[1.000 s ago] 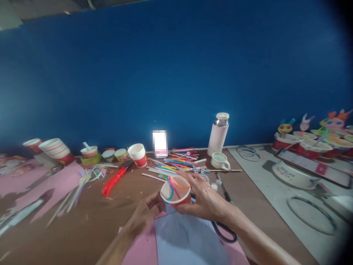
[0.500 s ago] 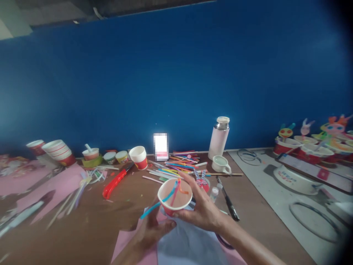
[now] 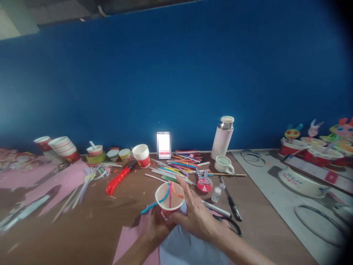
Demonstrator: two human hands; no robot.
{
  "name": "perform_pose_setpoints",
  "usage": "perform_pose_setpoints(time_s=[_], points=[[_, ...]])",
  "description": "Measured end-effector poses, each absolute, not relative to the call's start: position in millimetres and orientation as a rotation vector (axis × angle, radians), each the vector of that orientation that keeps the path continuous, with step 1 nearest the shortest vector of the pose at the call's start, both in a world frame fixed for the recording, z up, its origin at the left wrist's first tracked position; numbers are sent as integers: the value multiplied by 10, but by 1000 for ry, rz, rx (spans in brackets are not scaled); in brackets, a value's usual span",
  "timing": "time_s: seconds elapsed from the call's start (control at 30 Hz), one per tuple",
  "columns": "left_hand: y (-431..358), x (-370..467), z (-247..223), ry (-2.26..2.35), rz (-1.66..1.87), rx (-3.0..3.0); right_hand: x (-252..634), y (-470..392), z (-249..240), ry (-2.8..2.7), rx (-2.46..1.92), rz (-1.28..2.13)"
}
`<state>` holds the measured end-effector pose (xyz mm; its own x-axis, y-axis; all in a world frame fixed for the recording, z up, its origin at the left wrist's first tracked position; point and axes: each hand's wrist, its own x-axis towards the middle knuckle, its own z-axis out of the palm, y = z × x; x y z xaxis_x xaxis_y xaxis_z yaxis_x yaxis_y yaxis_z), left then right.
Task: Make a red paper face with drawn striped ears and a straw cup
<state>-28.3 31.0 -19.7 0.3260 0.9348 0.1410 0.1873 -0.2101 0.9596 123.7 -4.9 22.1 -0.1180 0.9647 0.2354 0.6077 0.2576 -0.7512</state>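
A red and white paper cup (image 3: 168, 206) is held between both hands near the middle front. Three bendy straws, blue (image 3: 163, 199), pink (image 3: 170, 195) and orange, stand in it, and another blue piece sticks out at its left side. My left hand (image 3: 157, 228) grips the cup low, its fingers partly hidden behind it. My right hand (image 3: 194, 217) wraps the cup's right side, with the index finger reaching up along the rim and the thumb at the front. Pink paper (image 3: 125, 239) and a pale sheet (image 3: 184, 246) lie underneath.
Loose straws (image 3: 176, 169), a red bunny-eared cutout (image 3: 204, 185) and a small bottle (image 3: 216, 194) lie ahead. A red knife (image 3: 118, 180) and stacked cups (image 3: 64, 147) sit left. A flask (image 3: 223, 138), mug (image 3: 224, 164), black pen (image 3: 234, 204) and scissors (image 3: 234, 226) are right.
The cup has moved slightly left and down and is turned more upright. My left hand has closed in on its underside. More of the scissors and a white marker shows beside my right hand.
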Motion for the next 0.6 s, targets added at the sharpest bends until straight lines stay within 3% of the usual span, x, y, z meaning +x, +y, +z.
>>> perform_pose_setpoints(time_s=[0.6], points=[[565, -383, -275, 1001, 965, 1559, 1417, 56, 76, -1484, -1232, 721]])
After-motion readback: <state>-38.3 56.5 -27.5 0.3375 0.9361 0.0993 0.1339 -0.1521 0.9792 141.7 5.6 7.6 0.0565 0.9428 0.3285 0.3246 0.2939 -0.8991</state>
